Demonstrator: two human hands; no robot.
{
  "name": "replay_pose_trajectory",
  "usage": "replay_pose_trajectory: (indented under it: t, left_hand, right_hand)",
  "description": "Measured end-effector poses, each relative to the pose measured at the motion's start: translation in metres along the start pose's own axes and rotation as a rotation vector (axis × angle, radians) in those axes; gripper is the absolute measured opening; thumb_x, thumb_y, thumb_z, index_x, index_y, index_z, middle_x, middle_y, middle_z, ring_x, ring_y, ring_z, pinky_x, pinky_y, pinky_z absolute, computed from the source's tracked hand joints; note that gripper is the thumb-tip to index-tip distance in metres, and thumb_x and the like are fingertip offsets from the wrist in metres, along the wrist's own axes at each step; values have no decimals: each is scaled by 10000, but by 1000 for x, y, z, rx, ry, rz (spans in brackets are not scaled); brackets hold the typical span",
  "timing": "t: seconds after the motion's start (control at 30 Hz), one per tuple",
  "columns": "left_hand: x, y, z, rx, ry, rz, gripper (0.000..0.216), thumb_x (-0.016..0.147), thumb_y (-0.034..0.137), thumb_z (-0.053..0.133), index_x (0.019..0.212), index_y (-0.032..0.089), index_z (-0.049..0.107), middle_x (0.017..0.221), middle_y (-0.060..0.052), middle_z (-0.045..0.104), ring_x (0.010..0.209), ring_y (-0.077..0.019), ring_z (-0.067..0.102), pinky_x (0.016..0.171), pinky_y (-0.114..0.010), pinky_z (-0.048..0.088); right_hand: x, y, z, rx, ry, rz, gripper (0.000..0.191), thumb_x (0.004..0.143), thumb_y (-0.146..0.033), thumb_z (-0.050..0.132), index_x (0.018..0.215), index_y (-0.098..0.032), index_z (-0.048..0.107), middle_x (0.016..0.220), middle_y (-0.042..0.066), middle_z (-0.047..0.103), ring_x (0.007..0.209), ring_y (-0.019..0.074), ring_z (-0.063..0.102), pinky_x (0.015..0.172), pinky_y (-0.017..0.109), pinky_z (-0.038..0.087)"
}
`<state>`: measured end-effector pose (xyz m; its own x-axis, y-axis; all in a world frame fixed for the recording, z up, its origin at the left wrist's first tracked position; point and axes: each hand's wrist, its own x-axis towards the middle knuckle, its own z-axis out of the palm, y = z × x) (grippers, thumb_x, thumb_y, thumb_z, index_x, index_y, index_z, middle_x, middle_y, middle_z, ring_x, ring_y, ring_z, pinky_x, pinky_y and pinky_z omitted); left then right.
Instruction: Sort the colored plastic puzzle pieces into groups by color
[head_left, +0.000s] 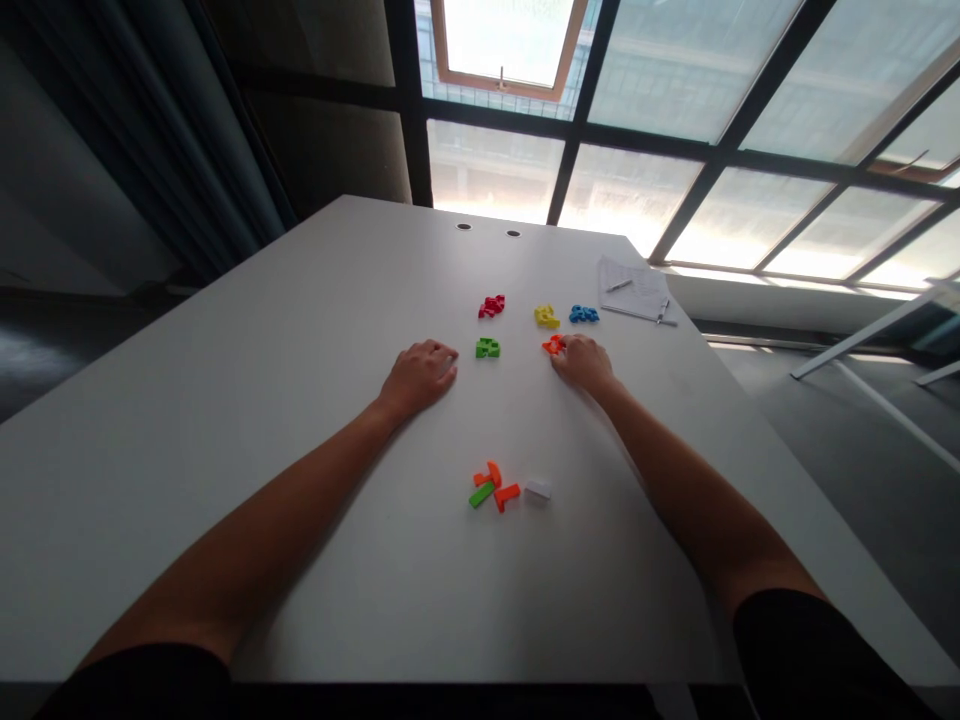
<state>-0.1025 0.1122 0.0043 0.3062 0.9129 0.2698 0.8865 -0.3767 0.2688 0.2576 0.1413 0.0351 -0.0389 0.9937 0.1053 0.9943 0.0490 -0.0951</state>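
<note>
My right hand (587,364) reaches far out over the white table (337,560), its fingers closed on an orange block (553,344) in a small orange group; the fingertips partly cover it. My left hand (421,374) rests on the tabletop with fingers slightly apart, holding nothing. Just right of it, a cluster of green blocks (487,348) lies untouched. Beyond the hands are red blocks (492,306), yellow blocks (547,317) and blue blocks (584,314) in separate clusters. Closer to me lie orange pieces (507,496), a green piece (481,495) and a white block (538,491).
Papers (634,288) with a pen (620,286) on them lie at the table's far right. Two round cable holes (464,227) sit near the far edge. Windows rise behind the table, a dark curtain (150,130) hangs at left, and a white metal frame (862,335) stands at right.
</note>
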Motion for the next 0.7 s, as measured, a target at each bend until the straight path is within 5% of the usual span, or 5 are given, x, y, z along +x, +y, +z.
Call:
replay_pose_trajectory:
  t: [0.4, 0.7]
  left_hand:
    - [0, 3, -1, 14, -11, 0, 409, 1098, 355, 614, 1424, 238, 832, 1458, -187, 785, 1345, -401, 717, 1189, -604, 581]
    - [0, 4, -2, 11, -8, -10, 394, 1095, 348, 622, 1406, 246, 840, 1445, -188, 788, 1343, -405, 718, 1187, -614, 582]
  right_hand:
    - [9, -4, -5, 93, -4, 66, 351, 1105, -430, 792, 1373, -211, 853, 1395, 173, 855, 1293, 358, 794, 1077, 417, 593]
    - [8, -11, 2, 148, 37, 86, 373, 1070, -286, 747, 1424, -199, 823, 1381, 160, 861, 1282, 356, 797, 1075, 388, 590]
